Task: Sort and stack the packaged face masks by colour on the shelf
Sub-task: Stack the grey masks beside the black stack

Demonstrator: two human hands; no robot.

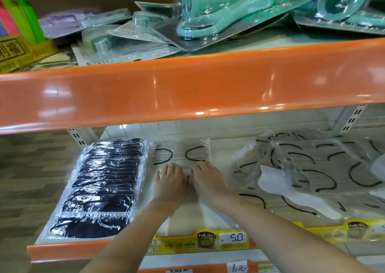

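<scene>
On the lower shelf [208,139] under the orange rail, you are reaching both forearms in; your left hand [169,182] and right hand [207,181] are lying palm-down, side by side, fingers extended and pressing the white mask stack [183,154], gripping nothing; black mask stack [104,187] is sitting just left.

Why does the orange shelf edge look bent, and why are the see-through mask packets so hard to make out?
In the head view, the wide-angle lens bows the glossy orange upper shelf edge, which carries white lamp reflections. Glare streaks the clear film on the stack of black face masks. The pale masks in clear packets blend into the white shelf; mainly their black ear loops show. The frame edges are soft.
</scene>
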